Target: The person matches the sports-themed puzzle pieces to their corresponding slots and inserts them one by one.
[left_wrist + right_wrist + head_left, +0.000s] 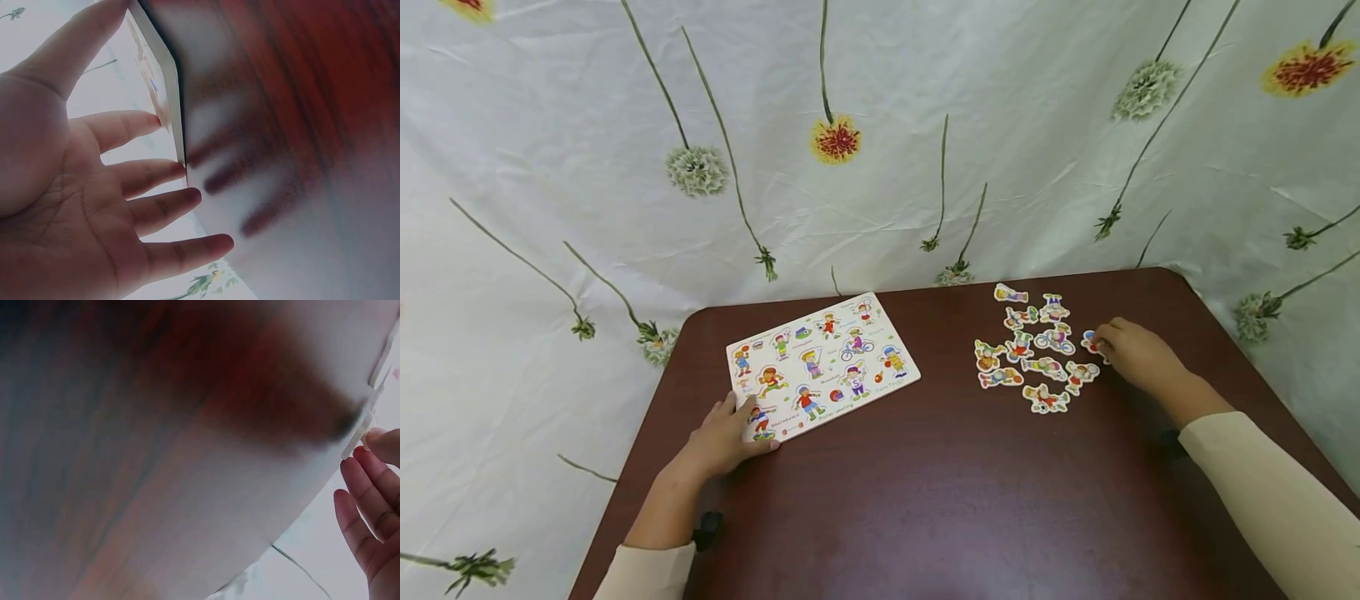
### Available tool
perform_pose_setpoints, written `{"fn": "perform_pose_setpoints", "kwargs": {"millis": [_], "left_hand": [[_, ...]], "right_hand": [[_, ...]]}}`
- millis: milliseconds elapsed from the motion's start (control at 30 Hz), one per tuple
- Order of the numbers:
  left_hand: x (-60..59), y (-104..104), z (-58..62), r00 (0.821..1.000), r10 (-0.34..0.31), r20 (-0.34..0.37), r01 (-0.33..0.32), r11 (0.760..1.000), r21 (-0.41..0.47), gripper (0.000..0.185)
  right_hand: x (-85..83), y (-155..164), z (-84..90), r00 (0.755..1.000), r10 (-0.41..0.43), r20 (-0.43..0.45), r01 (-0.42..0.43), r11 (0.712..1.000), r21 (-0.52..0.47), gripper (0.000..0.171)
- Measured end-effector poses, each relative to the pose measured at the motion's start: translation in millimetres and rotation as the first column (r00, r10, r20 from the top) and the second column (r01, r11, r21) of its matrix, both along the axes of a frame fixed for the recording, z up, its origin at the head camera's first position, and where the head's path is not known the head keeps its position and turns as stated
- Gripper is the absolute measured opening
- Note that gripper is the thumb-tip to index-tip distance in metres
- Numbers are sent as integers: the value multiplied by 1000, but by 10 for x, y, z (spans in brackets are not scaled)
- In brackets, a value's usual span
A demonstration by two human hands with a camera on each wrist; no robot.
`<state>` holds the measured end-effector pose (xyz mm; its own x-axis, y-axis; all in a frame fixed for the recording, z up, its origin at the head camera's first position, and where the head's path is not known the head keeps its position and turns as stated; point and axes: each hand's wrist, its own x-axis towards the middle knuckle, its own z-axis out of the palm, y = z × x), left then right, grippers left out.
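A white puzzle board [823, 362] printed with children playing sports lies tilted at the left of the table. My left hand [721, 435] is at its near-left corner, fingers spread and fairly straight. The left wrist view shows the thumb and fingertips touching the edge of the board [170, 94]. At the right, my right hand [1135, 354] pinches a small figure-shaped puzzle piece [1088, 342] between thumb and fingers. The hand hides part of that piece. In the right wrist view, the thumb lies against the thin edge of the piece [356, 439]. Several loose puzzle pieces [1042, 367] lie to its left.
The dark brown table [925, 500] has rounded far corners. Behind it and along its sides hangs a white cloth [880, 200] with flower prints. Loose pieces spread from near the table's far edge toward its middle right.
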<state>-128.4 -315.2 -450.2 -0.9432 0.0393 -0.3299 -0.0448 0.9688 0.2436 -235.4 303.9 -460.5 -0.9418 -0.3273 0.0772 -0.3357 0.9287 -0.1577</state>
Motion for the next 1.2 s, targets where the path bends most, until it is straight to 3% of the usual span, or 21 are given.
{"fn": "perform_pose_setpoints", "kwargs": {"millis": [167,367,633,1200], "left_hand": [[-19,13,-12,1000,-6,8,7,1000,-28,104],[-7,97,-5,999,-51,4,51,999,6,99],[-9,288,-21,993,-116,-31,117,992,52,97],[-142,717,-63,984,-177,-27,179,978,107,94]], "right_hand": [[2,34,48,998,-55,16,55,998,-16,17],[35,18,79,997,-78,10,79,996,-46,19],[127,-168,143,997,-41,-59,33,991,-131,16],[264,-686,223,995,83,-46,-90,976,-200,18]]}}
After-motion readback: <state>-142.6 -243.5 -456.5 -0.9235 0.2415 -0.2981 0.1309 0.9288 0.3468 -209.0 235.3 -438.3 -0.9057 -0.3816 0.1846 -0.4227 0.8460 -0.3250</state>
